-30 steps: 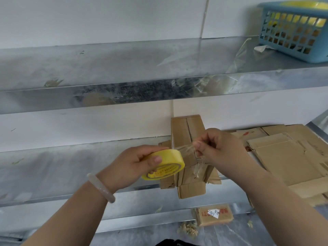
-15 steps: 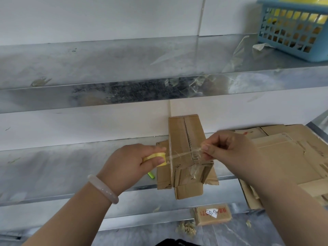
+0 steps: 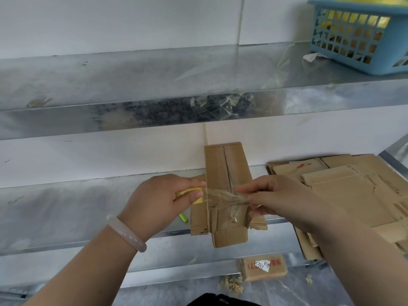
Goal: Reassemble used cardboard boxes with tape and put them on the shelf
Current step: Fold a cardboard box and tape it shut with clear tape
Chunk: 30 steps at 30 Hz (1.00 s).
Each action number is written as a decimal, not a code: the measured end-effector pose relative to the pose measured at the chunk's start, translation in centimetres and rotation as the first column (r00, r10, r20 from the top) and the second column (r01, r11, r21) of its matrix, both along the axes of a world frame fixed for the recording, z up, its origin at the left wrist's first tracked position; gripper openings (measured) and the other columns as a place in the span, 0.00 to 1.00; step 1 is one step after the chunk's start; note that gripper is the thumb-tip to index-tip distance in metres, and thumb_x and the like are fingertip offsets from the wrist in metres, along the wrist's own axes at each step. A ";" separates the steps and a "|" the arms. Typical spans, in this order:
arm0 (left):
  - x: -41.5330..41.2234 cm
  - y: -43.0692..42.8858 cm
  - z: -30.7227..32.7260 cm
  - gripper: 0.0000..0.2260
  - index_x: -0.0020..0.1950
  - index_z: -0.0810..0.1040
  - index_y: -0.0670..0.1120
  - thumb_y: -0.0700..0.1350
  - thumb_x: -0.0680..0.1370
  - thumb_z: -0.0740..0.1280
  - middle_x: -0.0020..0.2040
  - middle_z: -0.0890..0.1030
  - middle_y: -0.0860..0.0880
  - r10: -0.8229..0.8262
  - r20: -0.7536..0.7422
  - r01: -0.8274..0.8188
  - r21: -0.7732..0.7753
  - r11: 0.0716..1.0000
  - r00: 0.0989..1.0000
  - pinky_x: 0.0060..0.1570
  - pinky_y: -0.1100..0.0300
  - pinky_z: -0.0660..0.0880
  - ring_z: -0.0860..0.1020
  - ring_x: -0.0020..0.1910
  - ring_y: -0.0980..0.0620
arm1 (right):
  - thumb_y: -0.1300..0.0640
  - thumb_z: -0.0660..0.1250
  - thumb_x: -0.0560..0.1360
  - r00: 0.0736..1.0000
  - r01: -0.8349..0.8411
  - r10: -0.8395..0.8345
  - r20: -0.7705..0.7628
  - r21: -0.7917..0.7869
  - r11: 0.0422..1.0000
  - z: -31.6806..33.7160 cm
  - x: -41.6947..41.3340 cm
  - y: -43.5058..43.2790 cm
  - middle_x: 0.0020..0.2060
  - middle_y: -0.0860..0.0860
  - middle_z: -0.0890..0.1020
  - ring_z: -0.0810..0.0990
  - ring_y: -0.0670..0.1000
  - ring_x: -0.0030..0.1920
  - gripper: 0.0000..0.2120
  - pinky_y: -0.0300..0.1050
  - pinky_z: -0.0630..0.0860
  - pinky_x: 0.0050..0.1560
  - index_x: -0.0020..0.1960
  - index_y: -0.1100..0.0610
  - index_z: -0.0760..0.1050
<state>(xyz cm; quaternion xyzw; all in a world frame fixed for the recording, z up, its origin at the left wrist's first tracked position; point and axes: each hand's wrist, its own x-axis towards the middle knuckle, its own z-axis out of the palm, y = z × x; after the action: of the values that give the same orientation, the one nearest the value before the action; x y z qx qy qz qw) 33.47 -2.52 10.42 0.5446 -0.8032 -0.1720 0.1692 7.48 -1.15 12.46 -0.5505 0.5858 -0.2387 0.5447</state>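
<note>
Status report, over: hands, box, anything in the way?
Left hand grips yellow tape roll. Right hand pinches clear tape strip across brown cardboard box. Nothing blocking.

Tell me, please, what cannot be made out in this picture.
All in the head view.
Tape roll: mostly hidden behind the left hand.
Box: near flaps obscured by the strip that the right hand pinches.
Basket: cut off by the top and right edges; contents unclear behind its lattice.
Flat cardboard: partly covered by the right arm, cut off at the right edge.
Label at the bottom: too small to read.
</note>
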 end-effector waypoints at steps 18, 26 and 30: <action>-1.4 1.3 0.8 0.15 0.66 0.72 0.68 0.59 0.82 0.52 0.53 0.81 0.58 -0.018 -0.005 0.018 0.120 0.993 1.000 0.53 0.62 0.73 0.77 0.51 0.61 | 0.57 0.71 0.76 0.992 0.064 -0.079 -0.096 -0.151 0.987 0.6 -0.7 -0.1 0.37 0.49 0.86 0.86 0.49 0.42 0.04 0.44 0.83 0.47 0.43 0.57 0.82; -1.0 1.9 0.6 0.13 0.64 0.75 0.66 0.58 0.80 0.61 0.57 0.80 0.63 0.018 0.023 -0.021 0.131 0.991 1.000 0.54 0.63 0.74 0.78 0.52 0.61 | 0.59 0.71 0.76 0.990 0.086 -0.105 -0.089 -0.198 0.976 0.7 -1.5 0.3 0.35 0.51 0.86 0.86 0.48 0.38 0.04 0.43 0.83 0.46 0.43 0.58 0.82; -0.6 2.0 0.2 0.18 0.60 0.78 0.67 0.69 0.76 0.56 0.52 0.82 0.64 0.071 0.080 -0.078 0.087 0.993 0.994 0.53 0.59 0.76 0.78 0.50 0.61 | 0.59 0.71 0.76 0.992 0.066 -0.088 -0.088 -0.224 0.972 0.8 -1.6 0.3 0.34 0.51 0.86 0.85 0.48 0.37 0.04 0.39 0.82 0.42 0.43 0.59 0.82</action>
<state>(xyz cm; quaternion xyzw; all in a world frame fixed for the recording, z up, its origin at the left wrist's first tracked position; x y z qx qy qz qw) 32.82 -0.52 10.58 0.5875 -0.7796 -0.1806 0.1200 5.89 -0.81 13.23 -0.5952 0.6026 -0.2961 0.4415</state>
